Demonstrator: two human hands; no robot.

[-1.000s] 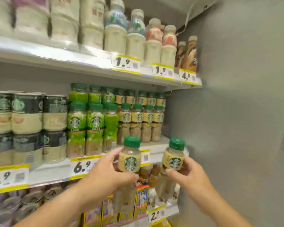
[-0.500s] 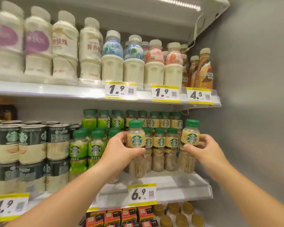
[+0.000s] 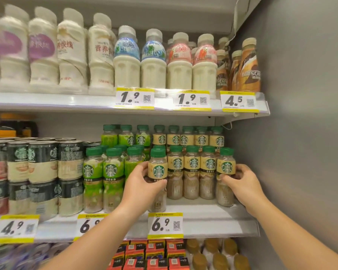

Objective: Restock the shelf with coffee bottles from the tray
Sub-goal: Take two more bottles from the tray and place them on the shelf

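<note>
My left hand (image 3: pixel 140 182) grips a beige-labelled coffee bottle with a green cap (image 3: pixel 157 168), standing on the middle shelf (image 3: pixel 203 213) at the left end of the front row. My right hand (image 3: pixel 242 182) holds a second matching coffee bottle (image 3: pixel 225 172) at the right end of that row, its base on the shelf beside the grey side wall. Three more beige coffee bottles (image 3: pixel 192 170) stand between the two, with another row stacked behind. The tray is not in view.
Green-labelled bottles (image 3: pixel 109 176) and stacked cans (image 3: pixel 41 172) fill the shelf to the left. Milk drinks (image 3: pixel 152 61) and brown coffee bottles (image 3: pixel 248 65) sit on the upper shelf. Cartons (image 3: pixel 148 254) lie on the shelf below. The grey wall (image 3: pixel 300 133) closes off the right.
Both hands have risen from below the shelf edge and pushed forward. The two bottles went from mid-air to standing on the middle shelf, at either end of the front row.
</note>
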